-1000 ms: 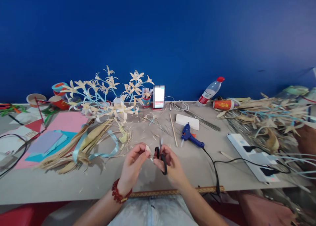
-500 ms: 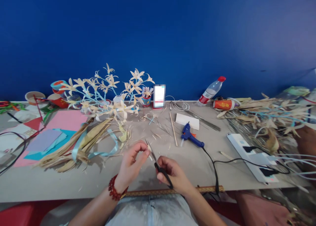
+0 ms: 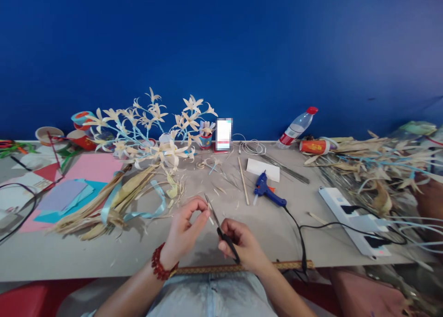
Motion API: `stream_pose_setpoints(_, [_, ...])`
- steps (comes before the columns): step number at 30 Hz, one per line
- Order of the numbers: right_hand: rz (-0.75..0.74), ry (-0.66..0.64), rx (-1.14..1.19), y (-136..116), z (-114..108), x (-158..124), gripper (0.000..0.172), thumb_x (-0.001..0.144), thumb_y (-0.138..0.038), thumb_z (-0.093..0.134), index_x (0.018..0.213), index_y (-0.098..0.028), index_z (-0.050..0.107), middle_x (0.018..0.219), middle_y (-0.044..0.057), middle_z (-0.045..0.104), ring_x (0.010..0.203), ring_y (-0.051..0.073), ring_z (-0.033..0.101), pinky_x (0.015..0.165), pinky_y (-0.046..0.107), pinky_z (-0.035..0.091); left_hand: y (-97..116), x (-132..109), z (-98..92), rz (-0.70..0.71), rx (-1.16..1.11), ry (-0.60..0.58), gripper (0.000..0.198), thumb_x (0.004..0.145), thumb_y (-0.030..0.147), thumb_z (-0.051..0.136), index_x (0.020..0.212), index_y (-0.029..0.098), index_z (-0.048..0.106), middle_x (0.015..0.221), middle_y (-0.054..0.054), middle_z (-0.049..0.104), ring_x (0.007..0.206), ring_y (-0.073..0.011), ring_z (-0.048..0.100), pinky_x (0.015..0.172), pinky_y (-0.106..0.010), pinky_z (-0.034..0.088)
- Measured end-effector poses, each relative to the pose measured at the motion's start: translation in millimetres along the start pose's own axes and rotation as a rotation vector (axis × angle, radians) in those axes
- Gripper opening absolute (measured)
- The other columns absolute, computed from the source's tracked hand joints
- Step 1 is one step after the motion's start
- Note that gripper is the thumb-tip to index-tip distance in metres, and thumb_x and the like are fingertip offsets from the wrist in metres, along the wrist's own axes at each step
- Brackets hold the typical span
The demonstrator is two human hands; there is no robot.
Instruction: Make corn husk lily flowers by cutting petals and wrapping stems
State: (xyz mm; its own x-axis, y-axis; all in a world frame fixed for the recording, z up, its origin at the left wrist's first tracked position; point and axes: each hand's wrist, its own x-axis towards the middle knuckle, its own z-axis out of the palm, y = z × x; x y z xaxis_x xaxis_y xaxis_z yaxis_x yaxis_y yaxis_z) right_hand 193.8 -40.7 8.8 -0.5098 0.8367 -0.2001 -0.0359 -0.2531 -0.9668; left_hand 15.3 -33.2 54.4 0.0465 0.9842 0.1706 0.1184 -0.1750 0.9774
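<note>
My left hand (image 3: 188,227), with a red beaded bracelet at the wrist, pinches a small pale strip (image 3: 211,220) between thumb and fingertips; it looks like a piece of dried husk. My right hand (image 3: 240,243) is closed round the black handles of a pair of scissors (image 3: 226,240). The blades point up and to the left, right beside the pinched strip, and look nearly closed. Small pale scraps (image 3: 218,188) lie on the table beyond my hands.
Left are a dried husk bundle (image 3: 93,206), coloured paper (image 3: 97,168) and pale husk flowers (image 3: 169,153). Right are a blue glue gun (image 3: 268,192), a power strip (image 3: 349,224) with cables and a tilted bottle (image 3: 294,130). A phone (image 3: 223,134) stands against the blue wall.
My hands stay almost in place. The scissors have shifted very slightly, their handles a little to the left. The strip remains in my left fingers.
</note>
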Motion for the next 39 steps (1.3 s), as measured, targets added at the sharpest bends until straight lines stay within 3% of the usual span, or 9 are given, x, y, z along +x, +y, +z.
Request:
stream_pose_setpoints(24, [0.041, -0.024, 0.068, 3, -8, 0, 0.052, 0.062, -0.06, 0.075, 0.065, -0.02, 0.041, 0.047, -0.009, 0.042, 0.036, 0.005, 0.039, 0.036, 0.017, 0.025, 4, 2, -9.3, -0.015, -0.048, -0.123, 0.02, 0.089, 0.023, 0.05, 0.07, 0.017, 0.052, 0.073, -0.001, 0.049, 0.07, -0.0141, 0.046, 0.066, -0.025, 0.035])
stream_pose_setpoints(28, [-0.057, 0.078, 0.106, -10, -8, 5, 0.045, 0.062, -0.047, 0.08, 0.068, -0.02, 0.045, 0.057, -0.006, 0.05, 0.048, 0.008, 0.046, 0.045, 0.019, 0.035, 7, 3, -12.1, -0.007, 0.018, -0.194, 0.017, 0.088, 0.021, 0.05, 0.071, 0.017, 0.052, 0.074, -0.001, 0.052, 0.07, -0.0139, 0.049, 0.067, -0.025, 0.037])
stream_pose_setpoints(32, [-0.186, 0.15, 0.174, -31, -2, 14, 0.037, 0.065, -0.034, 0.08, 0.087, -0.02, 0.054, 0.081, 0.002, 0.063, 0.068, 0.014, 0.056, 0.057, 0.023, 0.042, 9, 7, -11.4, 0.019, 0.137, -0.299, 0.016, 0.086, 0.021, 0.054, 0.07, 0.017, 0.053, 0.072, 0.0, 0.057, 0.07, -0.0139, 0.053, 0.069, -0.025, 0.039])
stream_pose_setpoints(39, [-0.195, 0.107, 0.212, -42, 2, 24, 0.037, 0.061, -0.016, 0.079, 0.084, -0.022, 0.051, 0.074, -0.004, 0.06, 0.064, 0.011, 0.054, 0.059, 0.023, 0.041, 14, 9, -9.5, 0.059, 0.278, -0.388, 0.013, 0.082, 0.013, 0.054, 0.07, 0.018, 0.055, 0.073, -0.001, 0.061, 0.071, -0.0146, 0.057, 0.07, -0.025, 0.041])
